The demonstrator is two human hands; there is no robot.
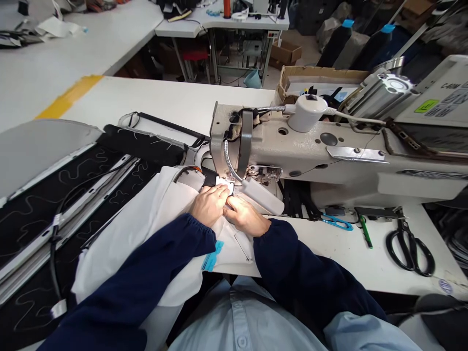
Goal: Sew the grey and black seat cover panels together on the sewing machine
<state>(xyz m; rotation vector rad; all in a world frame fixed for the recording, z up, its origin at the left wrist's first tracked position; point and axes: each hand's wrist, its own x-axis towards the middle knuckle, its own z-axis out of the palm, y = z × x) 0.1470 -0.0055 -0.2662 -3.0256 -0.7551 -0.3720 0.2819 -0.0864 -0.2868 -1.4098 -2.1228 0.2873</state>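
Observation:
Under the lit head of an industrial sewing machine (263, 141), my two hands are close together on white fabric. My left hand (209, 205) has its fingers bent and pressed together on the fabric edge, right beside the needle area. Touching it, my right hand (246, 215) is closed on the same edge with thumb and fingers drawn in; its fingertips are partly hidden. The white fabric (146, 214) spreads left across a large black and grey panel (153, 145) with wavy stitching. A blue tab (212, 255) shows on the fabric below my hands.
Black-handled scissors (410, 248), a green pen (365, 232) and blue-handled snips (337, 222) lie right of my hands. The lamp (262, 196) hangs low beside my right hand. A cardboard box (321, 73) stands behind the machine.

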